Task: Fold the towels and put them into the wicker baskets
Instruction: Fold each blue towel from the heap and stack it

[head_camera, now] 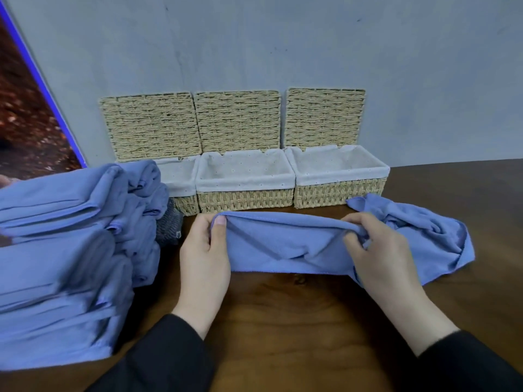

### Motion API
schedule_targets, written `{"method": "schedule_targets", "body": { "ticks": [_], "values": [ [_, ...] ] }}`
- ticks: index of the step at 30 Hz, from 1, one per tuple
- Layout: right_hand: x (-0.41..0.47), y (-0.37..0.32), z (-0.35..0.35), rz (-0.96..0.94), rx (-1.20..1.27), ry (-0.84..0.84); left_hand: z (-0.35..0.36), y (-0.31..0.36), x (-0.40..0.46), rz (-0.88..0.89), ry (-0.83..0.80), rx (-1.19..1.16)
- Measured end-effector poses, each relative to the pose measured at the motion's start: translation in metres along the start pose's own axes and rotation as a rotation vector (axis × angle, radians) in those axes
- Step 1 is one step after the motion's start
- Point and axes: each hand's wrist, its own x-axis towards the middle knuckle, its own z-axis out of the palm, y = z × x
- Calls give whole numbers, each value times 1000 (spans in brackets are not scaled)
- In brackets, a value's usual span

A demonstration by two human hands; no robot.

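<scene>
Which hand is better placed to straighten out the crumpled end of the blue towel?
Right. The right hand already pinches the blue cloth towel beside its crumpled end, while the left hand grips the opposite edge.

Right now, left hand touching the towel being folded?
Touching. Head view: left hand pinches the blue towel at its left end, thumb on top.

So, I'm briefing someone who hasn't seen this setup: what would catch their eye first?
Probably the blue towel at the centre of the dark wooden table, its far edge pinched by the left hand and right hand. Next, the tall stack of blue towels at left. Behind, three lined wicker baskets stand open against the wall.
</scene>
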Motion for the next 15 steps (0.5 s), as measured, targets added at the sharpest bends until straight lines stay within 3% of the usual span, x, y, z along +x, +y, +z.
{"method": "schedule_targets", "body": {
  "ticks": [2, 7, 10, 12, 15],
  "values": [
    [-2, -3, -1, 1, 0, 5, -12, 4, 0, 5, -59, 88],
    [-6, -28, -19, 61, 255, -73, -54, 33, 2, -13, -447, 451],
    [-6, -50, -37, 97, 412, -134, -83, 56, 0, 41, -359, 528],
    [-9, -70, -48, 86, 581, -162, -100, 74, 2, -13, -230, 382],
    [-16, -111, -66, 16, 678, -189, -124, 107, 6, -240, -115, -78]
  ]
}}
